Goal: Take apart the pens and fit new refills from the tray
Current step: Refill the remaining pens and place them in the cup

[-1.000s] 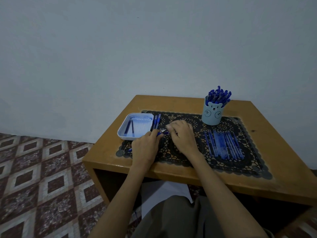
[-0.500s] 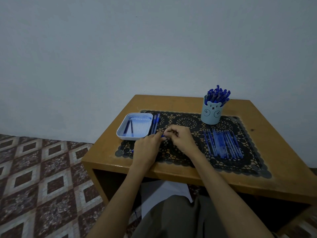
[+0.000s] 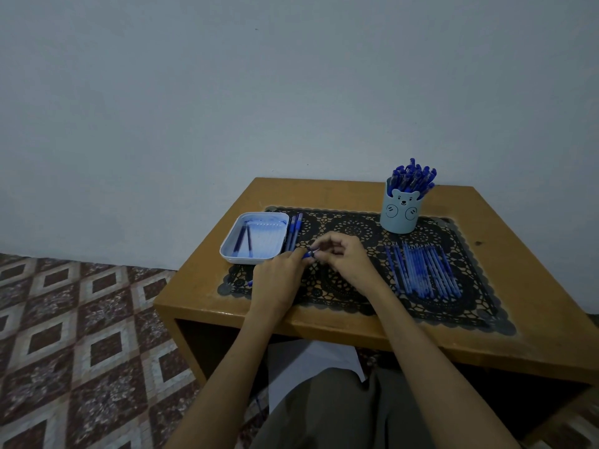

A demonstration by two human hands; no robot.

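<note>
My left hand (image 3: 281, 276) grips a blue pen (image 3: 307, 253) over the dark lace mat (image 3: 363, 303); the pen's tail end pokes out below the hand. My right hand (image 3: 343, 257) pinches the pen's front end, fingertips meeting those of the left hand. A pale blue tray (image 3: 256, 238) at the mat's left holds two dark refills. Two or three blue pens (image 3: 294, 233) lie just right of the tray. Several blue refills (image 3: 421, 270) lie in a row on the mat's right.
A light blue bear cup (image 3: 401, 209) packed with blue pens stands at the back right of the wooden table (image 3: 525, 286). A wall rises right behind the table. Patterned floor tiles (image 3: 81, 335) spread to the left. My lap is under the front edge.
My right hand lifted off the mat and curled its fingers onto the pen's front end. Both hands rose slightly with the pen; the left hand kept its grip.
</note>
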